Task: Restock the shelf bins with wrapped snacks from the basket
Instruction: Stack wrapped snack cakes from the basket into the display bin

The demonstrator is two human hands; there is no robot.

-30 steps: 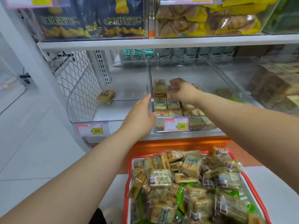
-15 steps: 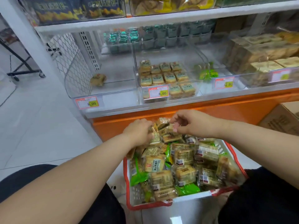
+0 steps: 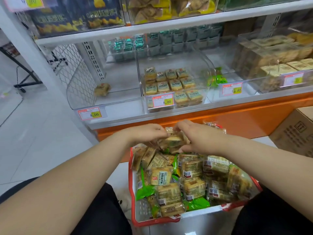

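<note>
A red-rimmed basket (image 3: 134, 216) stands on the floor before me, heaped with tan and green wrapped snacks (image 3: 191, 180). Over its far end my left hand (image 3: 149, 134) and my right hand (image 3: 194, 135) press together on a small bunch of tan wrapped snacks (image 3: 174, 139), held between them. On the low shelf the middle clear bin (image 3: 172, 106) holds neat rows of the same tan snacks (image 3: 169, 82). The left clear bin (image 3: 122, 97) holds one lone tan snack (image 3: 102, 89).
Price tags reading 8.00 (image 3: 91, 114) and 12.80 (image 3: 232, 89) clip to the shelf front above an orange base (image 3: 237, 121). A bin to the right holds green packs (image 3: 216, 79). A cardboard box (image 3: 294, 131) stands at right. White tiled floor lies at left.
Both hands left the middle shelf bin and came down to the basket. They closed together on a bunch of tan snacks at its far end.
</note>
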